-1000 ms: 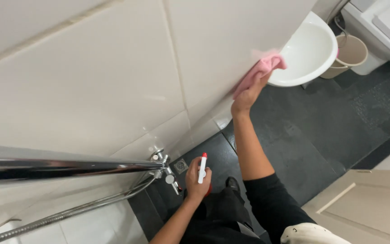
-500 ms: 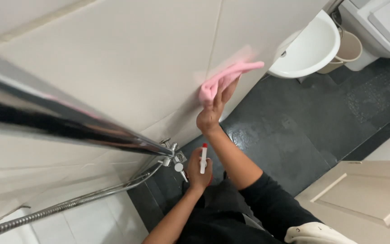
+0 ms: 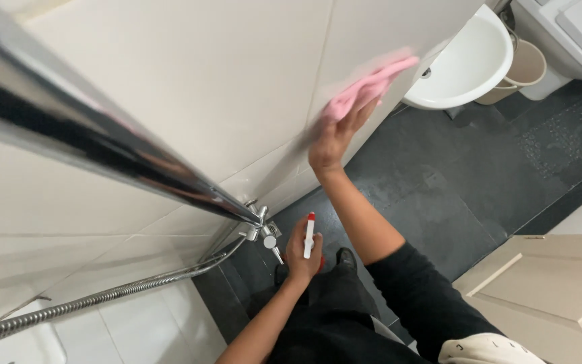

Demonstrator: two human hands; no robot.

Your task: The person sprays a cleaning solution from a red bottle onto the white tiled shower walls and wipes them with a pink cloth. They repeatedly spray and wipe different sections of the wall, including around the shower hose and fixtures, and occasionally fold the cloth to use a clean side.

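Observation:
My right hand point(image 3: 335, 138) presses a pink cloth point(image 3: 366, 86) flat against the cream tiled wall point(image 3: 223, 74); the cloth is blurred by motion. Lower down, close to my body, my left hand point(image 3: 299, 255) grips a small white spray bottle with a red top point(image 3: 309, 234), held upright. That bottle sits just right of the chrome shower valve point(image 3: 261, 229). My right arm wears a black sleeve.
A chrome rail point(image 3: 95, 145) crosses the upper left, and a metal shower hose point(image 3: 102, 296) runs along the lower left. A white basin point(image 3: 469, 64), a beige bin point(image 3: 516, 71) and a toilet point(image 3: 567, 30) stand at the top right above dark floor tiles point(image 3: 466, 182). A beige door point(image 3: 547, 290) is at the lower right.
My right hand with the pink cloth swept down and left along the wall from near the basin, then moved slightly back up. My left hand stayed by the valve with the bottle.

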